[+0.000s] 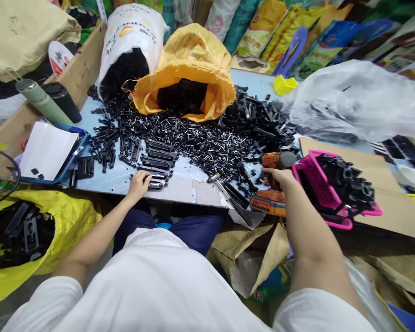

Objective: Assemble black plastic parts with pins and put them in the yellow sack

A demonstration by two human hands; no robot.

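Orange drill [270,160] has its handle in the right hand [280,178].

On my feed, small parts [210,143] heap mid table [207,196], w/ L sack [134,27] and R sack [197,48] behind 'em. Row of long parts [159,157] lies in front, L of ctr; L hand [139,183] at its near end. R hand [279,179] on drill [268,204], front edge, R of heap. Just R of drill: basket [320,180] w/ parts, partly on cardboard [396,200]. Far L: paper [48,150] on tray [85,142], bottle [39,101] & tumbler [62,101] behind. Bag [78,212] w/ parts below table, L.
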